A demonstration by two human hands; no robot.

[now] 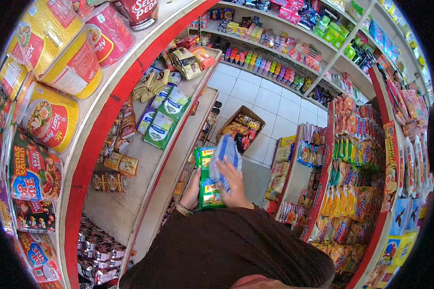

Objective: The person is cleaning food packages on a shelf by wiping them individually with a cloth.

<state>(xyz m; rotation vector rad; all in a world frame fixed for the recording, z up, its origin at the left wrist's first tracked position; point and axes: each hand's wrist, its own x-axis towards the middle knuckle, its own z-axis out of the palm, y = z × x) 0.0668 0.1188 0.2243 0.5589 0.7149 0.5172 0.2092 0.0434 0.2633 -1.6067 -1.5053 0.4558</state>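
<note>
My left hand, with a bracelet at the wrist, grips a strip of green and yellow sachets by its left edge, in front of my body. In my right hand is a blue-and-white striped cloth, slightly blurred, which overlaps the right side of the sachets. How firmly the cloth presses on them cannot be made out. To the left, green and white sachet packs lie in a row along the edge of a shelf.
A cardboard box of packaged goods stands on the tiled floor ahead. Cup noodles line a red-edged shelf close on my left. Racks of instant noodle packets rise on my right. Shelves of small bottles run across the back.
</note>
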